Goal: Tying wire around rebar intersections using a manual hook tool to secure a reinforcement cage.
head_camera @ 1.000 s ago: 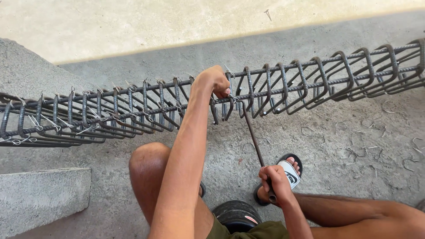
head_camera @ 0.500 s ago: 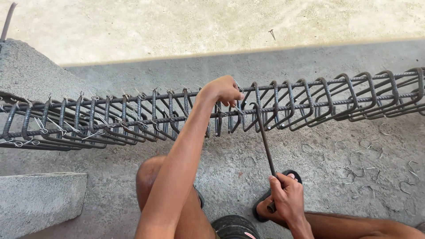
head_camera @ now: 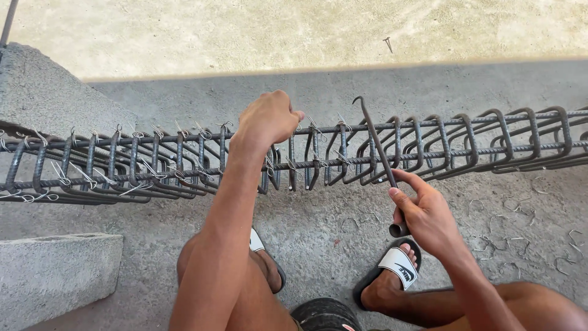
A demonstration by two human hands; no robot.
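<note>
A: Near end first. Feet in open sandals (head_camera: 392,263) right under the work, bare knees too. Cut wire bits (head_camera: 520,214) all over the floor (head_camera: 318,245) on the rt. Slip or puncture risk imo if a foot shifts.

B: Hands?

A: Rt hand (head_camera: 429,214) wrapped shut around the low end of the hook tool (head_camera: 380,153), thumb along the shaft. Hook tip is up above the cage (head_camera: 465,141), not caught in any tie. Grip is at the very end, so the tip can swing wide. Could jab the lt arm, it's close.

B: Lt?

A: Lt hand (head_camera: 266,119) closed on the top bar, fingers curled over it, just left of the loose stirrups. Tie wire tails (head_camera: 315,125) stick up right beside the knuckles, scratch risk.

B: Cage stable?

A: Can't see what holds it up. Stirrups mid-span lean unevenly; untied ones may slide if the bar gets jerked. Block (head_camera: 61,270) lower left is well apart, no help.
</note>
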